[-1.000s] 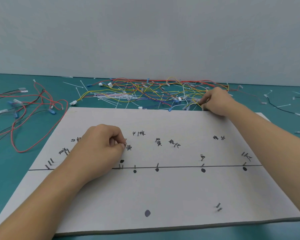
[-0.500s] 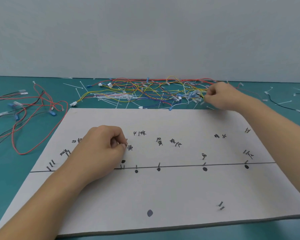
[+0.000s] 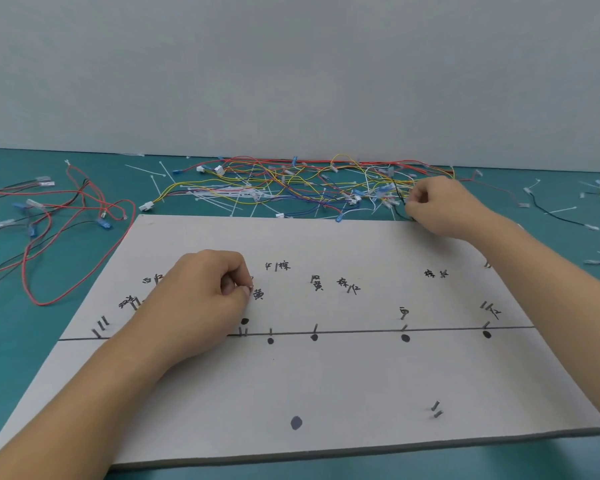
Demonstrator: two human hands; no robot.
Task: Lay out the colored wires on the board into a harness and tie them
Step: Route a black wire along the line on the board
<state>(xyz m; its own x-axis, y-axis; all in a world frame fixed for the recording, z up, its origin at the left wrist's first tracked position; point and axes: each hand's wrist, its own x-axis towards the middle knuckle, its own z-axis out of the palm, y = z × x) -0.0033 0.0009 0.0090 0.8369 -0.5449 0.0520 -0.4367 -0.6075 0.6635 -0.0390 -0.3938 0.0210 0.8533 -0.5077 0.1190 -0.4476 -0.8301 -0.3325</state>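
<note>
Right hand point(image 3: 440, 206) pinches a black wire point(image 3: 400, 199) at the right end of the wire pile point(image 3: 284, 187), on the table point(image 3: 49, 341) just past the board point(image 3: 326, 382) far edge. Left hand point(image 3: 201, 299) rests curled on the board, can't tell if it's holding anything.

One view only, head-worn, looking forward and down. Wide lens, close in: both forearms point(image 3: 66, 410) enter from the bottom corners. Left hand point(image 3: 201, 299) sits near frame centre over the board point(image 3: 326, 386); right hand point(image 3: 440, 206) farther off, upper right. Beyond the right hand, the wire pile point(image 3: 291, 188); past that the wall point(image 3: 291, 64) fills the top third.
</note>
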